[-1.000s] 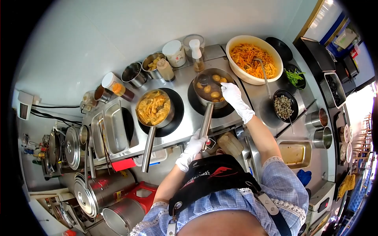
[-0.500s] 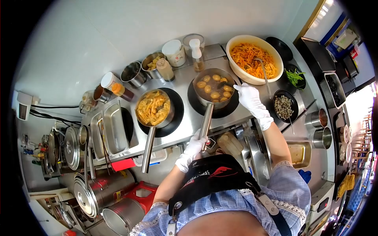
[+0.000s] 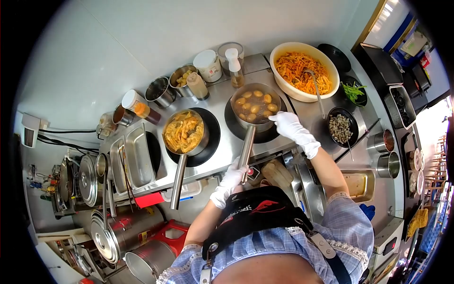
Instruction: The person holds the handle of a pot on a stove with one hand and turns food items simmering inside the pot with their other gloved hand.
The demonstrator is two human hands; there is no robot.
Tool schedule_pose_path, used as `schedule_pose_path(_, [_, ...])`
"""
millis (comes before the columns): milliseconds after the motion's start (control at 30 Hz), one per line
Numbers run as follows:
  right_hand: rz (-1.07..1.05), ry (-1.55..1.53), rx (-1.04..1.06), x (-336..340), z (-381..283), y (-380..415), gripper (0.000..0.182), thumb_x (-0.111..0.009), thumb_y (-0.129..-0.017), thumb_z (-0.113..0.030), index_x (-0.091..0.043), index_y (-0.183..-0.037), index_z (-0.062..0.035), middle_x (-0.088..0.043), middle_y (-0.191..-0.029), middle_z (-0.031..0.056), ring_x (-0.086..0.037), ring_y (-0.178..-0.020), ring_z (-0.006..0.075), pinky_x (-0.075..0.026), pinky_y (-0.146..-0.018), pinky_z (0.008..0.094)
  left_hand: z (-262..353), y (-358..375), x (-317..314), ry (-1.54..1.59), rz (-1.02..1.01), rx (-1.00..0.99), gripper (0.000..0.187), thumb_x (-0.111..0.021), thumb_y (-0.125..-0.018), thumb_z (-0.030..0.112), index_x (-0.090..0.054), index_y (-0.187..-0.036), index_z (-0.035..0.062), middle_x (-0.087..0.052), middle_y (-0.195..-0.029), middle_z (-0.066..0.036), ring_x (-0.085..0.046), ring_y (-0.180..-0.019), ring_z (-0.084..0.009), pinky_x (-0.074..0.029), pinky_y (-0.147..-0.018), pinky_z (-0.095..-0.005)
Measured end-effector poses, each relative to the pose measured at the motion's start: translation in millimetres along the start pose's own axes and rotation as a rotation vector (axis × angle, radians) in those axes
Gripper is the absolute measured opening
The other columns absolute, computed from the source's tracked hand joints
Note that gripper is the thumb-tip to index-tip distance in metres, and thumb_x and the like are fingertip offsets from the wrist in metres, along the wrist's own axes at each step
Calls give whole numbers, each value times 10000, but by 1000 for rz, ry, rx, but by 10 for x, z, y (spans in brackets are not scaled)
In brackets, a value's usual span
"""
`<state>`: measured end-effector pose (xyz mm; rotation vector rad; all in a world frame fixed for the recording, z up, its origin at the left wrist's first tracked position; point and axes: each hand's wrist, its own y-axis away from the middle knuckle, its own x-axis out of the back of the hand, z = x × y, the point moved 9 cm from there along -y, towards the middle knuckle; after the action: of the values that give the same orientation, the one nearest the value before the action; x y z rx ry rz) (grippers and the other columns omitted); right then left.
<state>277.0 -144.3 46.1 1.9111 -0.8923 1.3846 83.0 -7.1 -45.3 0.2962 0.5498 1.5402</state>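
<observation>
A steel saucepan (image 3: 256, 107) of brown liquid and several peeled-looking brown eggs (image 3: 267, 98) stands on the middle black burner (image 3: 231, 121). My left hand (image 3: 231, 177), in a white glove, is wrapped round the end of its long handle (image 3: 247, 148). At the pan's right rim is my gloved right hand (image 3: 291, 127), fingers pinched together; what they hold is hidden. Left of it, a second saucepan (image 3: 185, 131) with yellowish folded pieces in liquid sits on another burner (image 3: 212, 137), untouched.
Behind stand a big cream bowl (image 3: 283, 88) of shredded orange food with a ladle, a spray bottle (image 3: 234, 67) and a squeeze bottle (image 3: 197, 85). To the right is a black bowl (image 3: 341, 127) of chopped food. Rectangular steel trays (image 3: 140, 156) lie left; a long handle (image 3: 178, 182) juts over the counter edge.
My right hand has moved left and toward me, from beyond the rim to its near right side. The eggs have shifted, and a dark utensil end seen earlier no longer shows. My left hand stays put.
</observation>
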Motion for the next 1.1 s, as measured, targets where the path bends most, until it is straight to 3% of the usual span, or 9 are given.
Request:
schedule_pose_path(167, [263,-48,49,-277,-229,-204,345,-505,-759,-51,-620,-1060,-177,-579,-816,132,-597,-748,310,-475,-643,413,8,-28,14,-35,25,-25,499,-527,-866,129,-350,-1319,18,-594,-772,-33,-522,-617,-89,-425,-515,-209])
schedule_pose_path(367, [417,85,-17,-272,-107,-375,347,-542,-752,-83,-590,-1092,-132,-544,-792,113,-597,-710,261,-489,-597,375,29,20,-17,7,15,24,498,-508,-872,126,-341,-1332,34,-593,-766,-38,-519,-580,-98,-430,-491,-215])
schedule_pose_path(400, [415,62,-52,-274,-15,-376,386,-515,-751,-39,-593,-1107,-166,-551,-808,122,-595,-722,300,-480,-607,399,24,20,-18,8,15,24,498,-508,-872,126,-341,-1332,34,-593,-766,-38,-519,-580,-98,-430,-491,-215])
schedule_pose_path(500, [453,61,-88,-202,196,-279,368,-524,-753,-51,-596,-1094,-168,-549,-807,120,-595,-719,301,-481,-608,393,46,12,-10,21,19,3,496,-504,-873,121,-341,-1334,39,-593,-769,-39,-525,-588,-102,-432,-492,-215])
schedule_pose_path(600, [360,110,-185,-197,381,-145,373,-515,-751,-41,-605,-1090,-168,-554,-815,119,-597,-700,302,-484,-608,397,45,1,4,-47,42,-8,499,-505,-874,124,-339,-1337,42,-595,-777,-42,-530,-607,-101,-433,-496,-213])
schedule_pose_path(800, [351,38,-153,127,437,90,345,-475,-796,-63,-616,-1085,-189,-557,-832,135,-586,-695,335,-478,-619,422,23,-11,-15,15,-3,-16,473,-501,-878,121,-357,-1323,44,-590,-769,-36,-523,-580,-102,-426,-476,-215])
schedule_pose_path(933, [395,82,-103,514,344,236,286,-525,-772,-70,-648,-1008,-174,-566,-782,119,-600,-699,302,-479,-616,400,3,-2,-18,23,11,-14,459,-501,-881,118,-365,-1315,57,-584,-754,-39,-507,-537,-97,-418,-461,-217])
schedule_pose_path(1033, [224,214,-56,542,291,236,166,-528,-809,-130,-662,-903,-155,-590,-785,109,-611,-739,297,-480,-642,397,-27,-6,-11,1,25,-4,456,-503,-882,120,-364,-1312,60,-582,-748,-41,-503,-519,-96,-414,-455,-217])
schedule_pose_path(1100, [163,220,-55,574,239,257,177,-531,-802,-130,-665,-914,-154,-607,-816,117,-612,-762,300,-482,-664,397,-54,20,-17,-27,35,25,456,-504,-883,121,-363,-1312,60,-581,-746,-42,-503,-514,-96,-413,-452,-217])
